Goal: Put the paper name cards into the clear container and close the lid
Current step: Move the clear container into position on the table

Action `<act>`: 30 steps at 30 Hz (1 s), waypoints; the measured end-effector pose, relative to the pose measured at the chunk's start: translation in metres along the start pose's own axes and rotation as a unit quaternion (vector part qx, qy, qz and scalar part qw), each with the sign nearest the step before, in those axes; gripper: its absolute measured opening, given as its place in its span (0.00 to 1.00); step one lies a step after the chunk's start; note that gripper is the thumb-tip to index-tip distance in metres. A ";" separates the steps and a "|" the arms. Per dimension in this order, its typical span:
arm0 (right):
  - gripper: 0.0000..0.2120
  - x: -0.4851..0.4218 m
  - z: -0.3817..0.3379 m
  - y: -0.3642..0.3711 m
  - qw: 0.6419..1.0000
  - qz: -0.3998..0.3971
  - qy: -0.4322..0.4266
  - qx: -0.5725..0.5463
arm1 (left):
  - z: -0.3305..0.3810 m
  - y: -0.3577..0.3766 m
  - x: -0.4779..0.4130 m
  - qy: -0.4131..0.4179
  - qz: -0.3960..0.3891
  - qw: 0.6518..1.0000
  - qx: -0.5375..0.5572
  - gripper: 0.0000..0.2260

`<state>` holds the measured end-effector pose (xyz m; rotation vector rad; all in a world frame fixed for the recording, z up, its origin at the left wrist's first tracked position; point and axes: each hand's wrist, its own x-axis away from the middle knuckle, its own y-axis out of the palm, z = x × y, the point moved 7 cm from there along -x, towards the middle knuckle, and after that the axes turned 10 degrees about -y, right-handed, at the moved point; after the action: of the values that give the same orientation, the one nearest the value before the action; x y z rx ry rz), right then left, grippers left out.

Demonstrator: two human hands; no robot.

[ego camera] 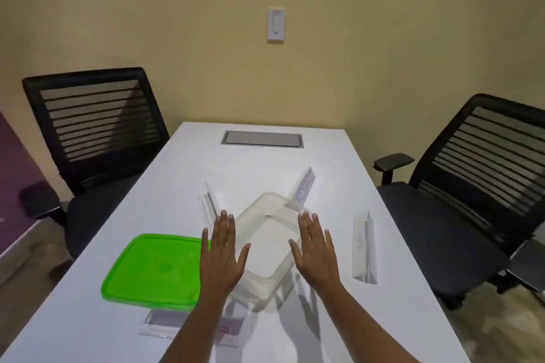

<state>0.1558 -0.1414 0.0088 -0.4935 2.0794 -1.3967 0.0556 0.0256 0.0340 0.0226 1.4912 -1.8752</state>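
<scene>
Name cards stand around the clear container [267,244] rather than in it: one tent card [305,187] with blue lettering leans at the container's far right corner, a second card [362,247] lies well to its right on the white table [265,162], and a third [208,205] stands on edge just beyond your left hand [221,259]. A fourth flat sleeve [188,326] lies at the near edge, partly under the green lid [154,270] and your left forearm; whether it belongs to the set cannot be told. The container sits open at the table's centre, turned corner-on to you, and appears empty. The lid rests flat just left of it, touching or nearly touching your left hand. Both hands hover palm-down with fingers spread and nothing gripped, the left over the container's near-left rim, your right hand [317,253] over its right rim. Judged from this layout, no step of the task is complete: every card remains to be gathered and placed inside, after which the lid must be lifted across and pressed shut. Two black chairs [94,127] flank the table.
</scene>
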 end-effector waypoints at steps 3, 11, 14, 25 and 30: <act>0.29 0.010 -0.001 0.024 0.999 -0.050 0.012 -0.012 | -0.008 0.013 0.010 -0.052 -0.066 0.996 -0.010 0.30; 0.30 0.029 -0.001 0.064 0.994 -0.110 0.010 -0.026 | -0.017 0.045 0.038 -0.089 -0.199 0.974 -0.061 0.41; 0.30 0.029 0.000 0.067 0.993 -0.108 0.004 -0.036 | -0.019 0.050 0.042 -0.103 -0.227 0.966 -0.062 0.41; 0.26 0.023 0.004 0.061 0.997 -0.070 -0.019 -0.040 | -0.021 0.060 0.038 -0.189 -0.188 0.963 0.026 0.34; 0.24 -0.003 0.020 0.046 0.998 -0.036 0.002 -0.054 | -0.035 0.071 0.029 -0.377 -0.149 0.894 0.191 0.31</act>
<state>0.1718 -0.1360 -0.0388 -0.6154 2.1682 -1.3306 0.0587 0.0357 -0.0498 -0.7050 0.6051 -2.0425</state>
